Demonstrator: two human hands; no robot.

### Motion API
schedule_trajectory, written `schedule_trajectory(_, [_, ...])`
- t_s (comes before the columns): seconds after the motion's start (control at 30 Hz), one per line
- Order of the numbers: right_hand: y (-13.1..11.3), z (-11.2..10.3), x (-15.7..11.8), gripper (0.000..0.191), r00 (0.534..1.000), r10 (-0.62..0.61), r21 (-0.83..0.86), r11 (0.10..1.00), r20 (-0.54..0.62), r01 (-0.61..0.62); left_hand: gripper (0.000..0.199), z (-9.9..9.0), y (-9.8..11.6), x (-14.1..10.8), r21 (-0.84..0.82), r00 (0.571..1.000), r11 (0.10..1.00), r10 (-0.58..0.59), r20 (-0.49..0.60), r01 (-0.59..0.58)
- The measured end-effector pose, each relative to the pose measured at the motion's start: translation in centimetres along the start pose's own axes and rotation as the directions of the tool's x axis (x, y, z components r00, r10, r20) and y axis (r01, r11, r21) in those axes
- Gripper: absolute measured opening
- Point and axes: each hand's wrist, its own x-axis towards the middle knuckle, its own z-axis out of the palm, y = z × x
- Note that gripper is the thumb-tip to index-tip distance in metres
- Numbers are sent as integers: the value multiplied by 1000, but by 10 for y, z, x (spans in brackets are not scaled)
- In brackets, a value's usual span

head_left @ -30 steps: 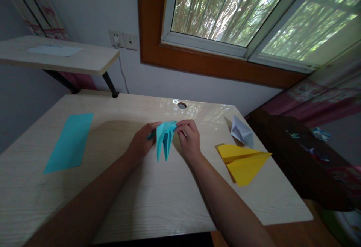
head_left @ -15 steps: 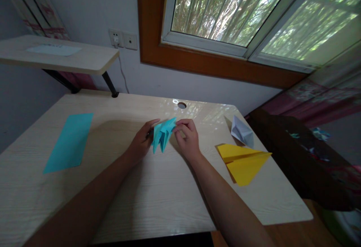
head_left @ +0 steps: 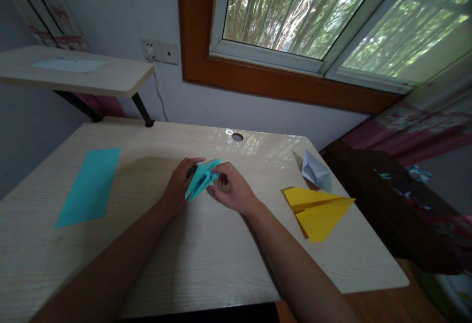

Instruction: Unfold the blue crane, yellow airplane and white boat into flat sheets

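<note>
A wood-framed window [head_left: 271, 11] in the pale wall [head_left: 221, 101] lets in daylight that gleams on the surface [head_left: 214, 264]; a pink-and-white curtain [head_left: 431, 124] hangs at right.

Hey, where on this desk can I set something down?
The desk is bare between the flat blue sheet and left hand, and on the near side of the yellow paper plane. It's crowded between plane and white folded paper.
</note>
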Motion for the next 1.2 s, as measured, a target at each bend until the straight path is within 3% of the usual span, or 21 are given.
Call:
schedule_trajectory(0.2, [4,0,1,10,998,-54,-86,995,32,57,33,3,-1,1,21,995,996,-91,-44,92])
schedule_trajectory(0.33, [8,-1,1,4,996,-90,-105,991,-23,87,34,5,-8,1,-5,990,993,-122,-70,122])
schedule_trajectory(0.47, [7,-2,0,4,997,-61,-119,991,-42,56,45,3,-9,0,70,998,997,-33,-62,37])
schedule_trajectory(0.7, [6,-2,-2,9,999,-27,-172,985,-32,21,64,4,-6,-3,215,983,961,159,91,-175])
schedule_trajectory(0.8, [6,-1,-2,8,999,-9,-204,979,-41,1,59,4,-3,-2,267,968,930,243,61,-251])
schedule_trajectory(0.9, [6,0,-2,11,999,5,-226,974,-50,-16,47,3,1,-2,205,954,932,290,69,-298])
schedule_trajectory(1.03, [6,1,-2,13,999,-4,-225,974,-34,-4,33,1,4,-1,119,952,944,301,61,-307])
schedule_trajectory(1.2, [8,2,-5,3,999,-36,-268,963,0,35,33,1,4,0,122,952,944,303,39,-306])
